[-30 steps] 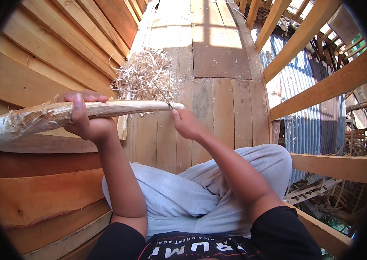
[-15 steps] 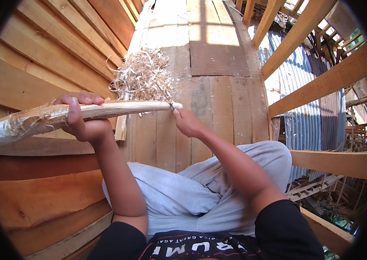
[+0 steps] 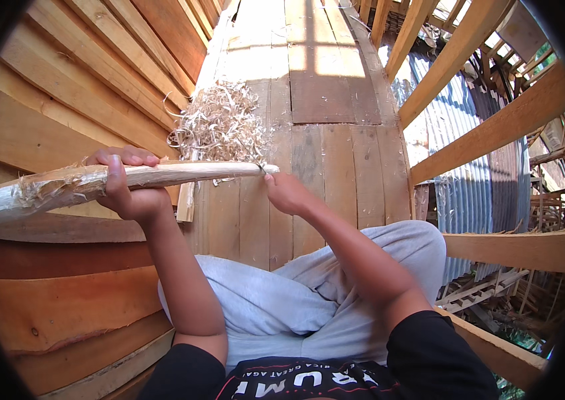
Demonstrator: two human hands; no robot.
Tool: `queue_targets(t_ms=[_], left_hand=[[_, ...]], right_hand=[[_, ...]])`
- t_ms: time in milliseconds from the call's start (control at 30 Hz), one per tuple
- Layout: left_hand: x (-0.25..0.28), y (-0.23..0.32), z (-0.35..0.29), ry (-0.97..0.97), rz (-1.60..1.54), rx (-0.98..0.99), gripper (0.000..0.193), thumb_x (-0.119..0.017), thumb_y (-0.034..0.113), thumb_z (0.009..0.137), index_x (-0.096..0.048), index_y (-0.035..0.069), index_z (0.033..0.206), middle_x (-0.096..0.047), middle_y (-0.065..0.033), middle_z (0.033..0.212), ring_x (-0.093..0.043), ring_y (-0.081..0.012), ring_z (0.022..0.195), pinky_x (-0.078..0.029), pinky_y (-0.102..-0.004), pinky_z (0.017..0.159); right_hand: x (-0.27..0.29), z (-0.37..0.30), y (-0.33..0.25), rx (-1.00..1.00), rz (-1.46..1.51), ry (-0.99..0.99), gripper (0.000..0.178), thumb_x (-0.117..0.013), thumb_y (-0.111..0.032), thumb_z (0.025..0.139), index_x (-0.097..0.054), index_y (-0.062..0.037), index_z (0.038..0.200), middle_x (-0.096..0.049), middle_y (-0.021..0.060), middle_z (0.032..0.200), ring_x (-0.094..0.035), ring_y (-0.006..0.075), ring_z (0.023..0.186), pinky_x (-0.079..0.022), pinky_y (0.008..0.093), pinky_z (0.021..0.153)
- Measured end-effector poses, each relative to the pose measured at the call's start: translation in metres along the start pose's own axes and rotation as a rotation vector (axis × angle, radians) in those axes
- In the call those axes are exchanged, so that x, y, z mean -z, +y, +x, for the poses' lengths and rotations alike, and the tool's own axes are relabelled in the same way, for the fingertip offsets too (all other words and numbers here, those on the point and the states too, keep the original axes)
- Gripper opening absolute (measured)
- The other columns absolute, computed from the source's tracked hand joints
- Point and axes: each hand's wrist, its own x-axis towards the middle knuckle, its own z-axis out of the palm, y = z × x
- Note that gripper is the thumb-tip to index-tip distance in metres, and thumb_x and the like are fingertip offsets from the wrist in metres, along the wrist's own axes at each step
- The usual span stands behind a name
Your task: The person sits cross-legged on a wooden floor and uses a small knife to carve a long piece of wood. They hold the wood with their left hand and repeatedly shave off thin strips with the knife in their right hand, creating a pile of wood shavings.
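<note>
A long, curved length of pale, peeled wood (image 3: pixel 196 171) lies crosswise in front of me, its thick end leaving view at the left. Rough curled fibres cling to its thicker part. My left hand (image 3: pixel 129 183) is wrapped round it from beneath, thumb up along the near side. At the thin right tip, the closed fingers of my right hand (image 3: pixel 287 192) hold a knife, whose thin dark blade (image 3: pixel 262 169) rests against the wood. The knife's handle is hidden in that hand.
A heap of curled wood shavings (image 3: pixel 219 120) lies beyond the wood on the plank floor (image 3: pixel 309 153). Overlapping boards (image 3: pixel 62 87) wall the left side. On the right run wooden rails (image 3: pixel 489 127), with corrugated metal sheeting (image 3: pixel 462 193) past them. My crossed legs are close below.
The knife blade, which slanted up and away past the wood's tip, now shows only as a short dark edge on it. Both hands keep their grip nearly in place.
</note>
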Motion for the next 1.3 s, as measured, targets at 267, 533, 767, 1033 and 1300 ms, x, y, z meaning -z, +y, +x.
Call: queue_targets(t_ms=[267, 533, 767, 1033, 1300], left_hand=[[0.002, 0.000, -0.003, -0.079, -0.048, -0.011, 0.020, -0.057, 0.016, 0.075, -0.045, 0.008, 0.089, -0.044, -0.0048, 0.063, -0.048, -0.0144, 0.055, -0.048, -0.0292, 0.048], [0.007, 0.003, 0.000, -0.004, -0.022, -0.003, 0.021, -0.058, 0.017, 0.075, -0.044, 0.007, 0.088, -0.044, -0.0049, 0.063, -0.047, -0.0152, 0.054, -0.048, -0.0289, 0.047], [0.009, -0.003, 0.004, -0.052, -0.045, -0.003, 0.021, -0.058, 0.018, 0.077, -0.044, 0.007, 0.087, -0.045, -0.0053, 0.063, -0.048, -0.0151, 0.053, -0.048, -0.0293, 0.047], [0.003, 0.003, -0.002, -0.065, -0.007, -0.034, 0.019, -0.057, 0.015, 0.076, -0.044, 0.007, 0.087, -0.045, -0.0067, 0.061, -0.048, -0.0161, 0.052, -0.049, -0.0297, 0.048], [0.001, 0.002, -0.003, -0.116, -0.035, -0.047, 0.022, -0.057, 0.015, 0.076, -0.043, 0.006, 0.089, -0.045, -0.0072, 0.062, -0.047, -0.0168, 0.052, -0.049, -0.0293, 0.048]], right_hand=[[0.005, 0.003, -0.008, -0.050, 0.056, -0.038, 0.044, -0.035, -0.026, 0.100, -0.060, 0.0100, 0.095, -0.064, 0.0299, 0.086, -0.061, 0.0480, 0.087, -0.047, 0.0528, 0.084], [0.001, -0.025, -0.058, 0.256, 0.010, 0.016, 0.043, -0.033, -0.026, 0.101, -0.056, 0.0097, 0.097, -0.062, 0.0318, 0.090, -0.058, 0.0480, 0.089, -0.047, 0.0510, 0.083], [0.011, 0.003, -0.006, -0.153, 0.073, -0.134, 0.045, -0.032, -0.025, 0.100, -0.060, 0.0090, 0.095, -0.063, 0.0324, 0.091, -0.061, 0.0468, 0.090, -0.047, 0.0526, 0.085], [0.002, -0.010, -0.031, -0.089, 0.281, -0.076, 0.043, -0.032, -0.030, 0.102, -0.048, 0.0032, 0.080, -0.052, 0.0123, 0.063, -0.052, 0.0229, 0.042, -0.044, 0.0377, 0.040], [0.007, 0.006, -0.007, -0.247, 0.149, -0.177, 0.041, -0.038, -0.030, 0.099, -0.052, 0.0020, 0.079, -0.053, 0.0127, 0.062, -0.054, 0.0231, 0.047, -0.046, 0.0380, 0.044]])
